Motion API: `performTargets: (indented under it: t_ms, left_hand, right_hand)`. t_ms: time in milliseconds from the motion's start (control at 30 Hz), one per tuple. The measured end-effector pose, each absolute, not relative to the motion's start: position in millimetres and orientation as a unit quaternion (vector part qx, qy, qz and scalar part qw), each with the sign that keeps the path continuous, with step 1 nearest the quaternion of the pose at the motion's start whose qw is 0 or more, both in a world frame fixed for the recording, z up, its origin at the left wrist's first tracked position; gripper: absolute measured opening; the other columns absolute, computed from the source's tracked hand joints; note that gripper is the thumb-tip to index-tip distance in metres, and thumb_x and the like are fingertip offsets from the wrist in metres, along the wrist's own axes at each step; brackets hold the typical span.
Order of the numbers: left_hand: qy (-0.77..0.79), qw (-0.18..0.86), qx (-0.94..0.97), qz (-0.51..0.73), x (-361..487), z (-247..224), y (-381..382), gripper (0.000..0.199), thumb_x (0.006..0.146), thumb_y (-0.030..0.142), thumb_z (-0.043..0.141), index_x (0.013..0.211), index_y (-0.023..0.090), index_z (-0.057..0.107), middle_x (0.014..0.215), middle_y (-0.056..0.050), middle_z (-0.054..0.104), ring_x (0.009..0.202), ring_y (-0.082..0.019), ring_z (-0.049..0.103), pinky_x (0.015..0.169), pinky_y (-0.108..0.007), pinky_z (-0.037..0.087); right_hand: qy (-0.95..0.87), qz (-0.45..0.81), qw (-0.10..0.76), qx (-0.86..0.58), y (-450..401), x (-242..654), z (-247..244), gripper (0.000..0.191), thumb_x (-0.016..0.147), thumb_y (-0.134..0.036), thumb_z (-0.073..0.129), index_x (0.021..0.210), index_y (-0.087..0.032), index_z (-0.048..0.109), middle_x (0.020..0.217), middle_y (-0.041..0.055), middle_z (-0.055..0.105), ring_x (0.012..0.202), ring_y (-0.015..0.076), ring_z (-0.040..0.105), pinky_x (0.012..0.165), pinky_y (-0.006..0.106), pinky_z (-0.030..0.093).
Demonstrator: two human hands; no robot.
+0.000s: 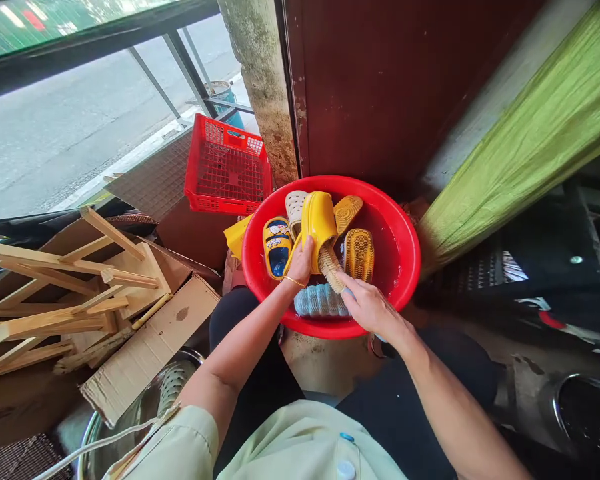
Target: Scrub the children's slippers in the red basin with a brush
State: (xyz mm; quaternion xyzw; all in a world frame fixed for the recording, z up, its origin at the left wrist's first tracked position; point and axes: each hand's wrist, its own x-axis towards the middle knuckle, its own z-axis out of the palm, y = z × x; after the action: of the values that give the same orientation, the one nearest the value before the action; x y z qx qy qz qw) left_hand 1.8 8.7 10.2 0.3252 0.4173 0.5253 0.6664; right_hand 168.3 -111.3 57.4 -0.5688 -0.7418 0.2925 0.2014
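My left hand point(301, 261) is closed on a yellow clog point(319, 215), held tilted over a red basin point(409, 230). In my right hand point(367, 303) is a pale scrubbing brush point(331, 268), its bristled end reaching into the clog's opening. Around them in the basin lie a yellow and blue slide sandal point(278, 250), a cream clog point(296, 208) with holes, a yellow sandal point(359, 255) and a yellow sole point(347, 212). Below the brush rests a light blue ridged sole point(320, 301). Water shows at the basin's right side.
A red plastic crate point(230, 167) stands behind the basin. Wooden stools point(75, 287) and cardboard point(155, 340) crowd the left, above a metal tub point(87, 440). A green cloth point(525, 127) hangs at right, beside a dark red door point(380, 87). Another metal container point(560, 407) sits lower right.
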Motion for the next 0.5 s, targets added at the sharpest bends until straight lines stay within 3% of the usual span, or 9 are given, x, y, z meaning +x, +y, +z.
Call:
performTargets:
  t_ms: [133,267,500]
  left_hand:
    - [0.430,0.647,0.374,0.507,13,2,-7,0.050,0.094,0.057,0.060,0.131,0.022,0.065,0.134,-0.007,0.069,0.136,-0.025,0.057,0.111,-0.037,0.051]
    - [0.430,0.630,0.392,0.515,13,0,-10,0.056,0.092,0.061,0.062,0.127,0.019,0.066,0.129,-0.009,0.071,0.129,-0.027,0.062,0.108,-0.036,0.053]
    - [0.410,0.553,0.410,0.598,-4,1,10,0.067,0.083,0.072,0.068,0.125,0.020,0.067,0.119,-0.009,0.073,0.109,-0.027,0.070,0.094,-0.038,0.059]
  right_hand:
    - [-0.712,0.254,0.260,-0.601,-82,153,49,0.054,0.098,-0.021,0.042,0.151,-0.017,0.053,0.140,0.0125,0.066,0.131,0.0252,0.061,0.114,0.040,0.047]
    - [-0.714,0.255,0.281,-0.589,-68,147,46,0.053,0.098,-0.021,0.041,0.148,-0.011,0.055,0.141,0.0154,0.065,0.132,0.0249,0.060,0.116,0.040,0.045]
    - [-0.749,0.299,0.279,-0.522,-91,161,44,0.053,0.097,-0.022,0.047,0.148,-0.021,0.058,0.144,0.0078,0.064,0.133,0.0235,0.061,0.117,0.040,0.045]
